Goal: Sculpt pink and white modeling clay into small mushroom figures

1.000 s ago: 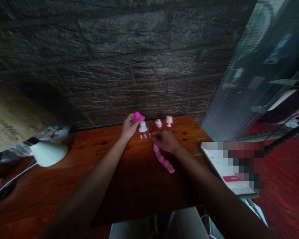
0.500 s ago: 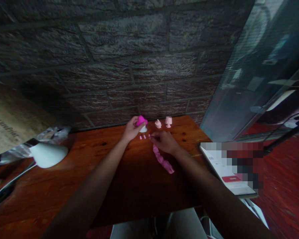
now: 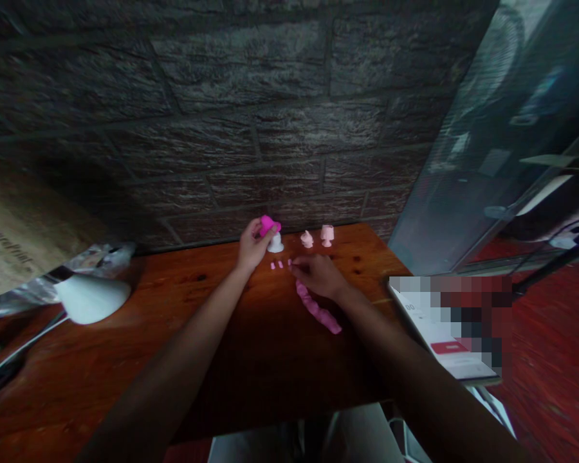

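Observation:
Near the wall, my left hand (image 3: pixel 251 245) grips a bright magenta hat-shaped piece (image 3: pixel 269 225). This piece is tilted at the top of a small white figure or base (image 3: pixel 275 244) standing on the table; whether they touch I cannot tell. My right hand (image 3: pixel 320 275) is closed, its fingertips pinching a small pink piece (image 3: pixel 290 262). Two similar pieces, one on the left (image 3: pixel 273 265) and one in the middle (image 3: pixel 280 263), lie beside it. Below my right hand a long, lumpy pink strip (image 3: pixel 321 314) lies on the table, its upper end close to the fingers.
A pale pink lamp-shaped miniature (image 3: pixel 327 235) and a pale pink swirled one (image 3: pixel 307 239) stand at the table's back edge. Left are a white cone-shaped lamp head (image 3: pixel 96 299), crumpled plastic and a printed brown paper bag (image 3: pixel 19 231). A screen or tablet (image 3: pixel 458 360) lies right; a brick wall (image 3: pixel 236 116) rises behind.
My left hand has moved slightly up and left with the magenta piece, so more of the white thing beneath shows. My right hand has hardly moved.

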The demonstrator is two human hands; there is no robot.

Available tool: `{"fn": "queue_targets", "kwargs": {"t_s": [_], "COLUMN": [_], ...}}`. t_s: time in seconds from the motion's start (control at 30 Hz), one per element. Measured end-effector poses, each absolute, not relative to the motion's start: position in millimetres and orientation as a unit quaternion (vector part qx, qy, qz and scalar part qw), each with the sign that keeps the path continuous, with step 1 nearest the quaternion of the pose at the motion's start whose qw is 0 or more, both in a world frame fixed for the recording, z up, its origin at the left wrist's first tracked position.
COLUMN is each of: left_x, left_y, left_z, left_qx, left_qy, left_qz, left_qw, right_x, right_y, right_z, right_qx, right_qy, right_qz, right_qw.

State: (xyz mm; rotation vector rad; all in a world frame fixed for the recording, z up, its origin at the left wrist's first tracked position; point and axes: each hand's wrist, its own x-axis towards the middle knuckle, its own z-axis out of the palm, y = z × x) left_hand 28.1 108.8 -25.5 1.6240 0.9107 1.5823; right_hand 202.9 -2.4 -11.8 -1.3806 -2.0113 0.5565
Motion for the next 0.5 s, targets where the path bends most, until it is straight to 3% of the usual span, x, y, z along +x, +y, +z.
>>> {"fn": "queue_targets", "kwargs": {"t_s": [0.5], "left_x": [26], "left_y": [122], "left_z": [-41], "left_qx": [0.65], "left_qy": [0.352], "left_qz": [0.547], "left_qw": [0.393], "right_x": [200], "right_y": [-1], "right_z": [-16], "right_qx": [-0.53], "right_qy": [-0.762], "right_qz": [0.211], "right_qw": [0.306]}}
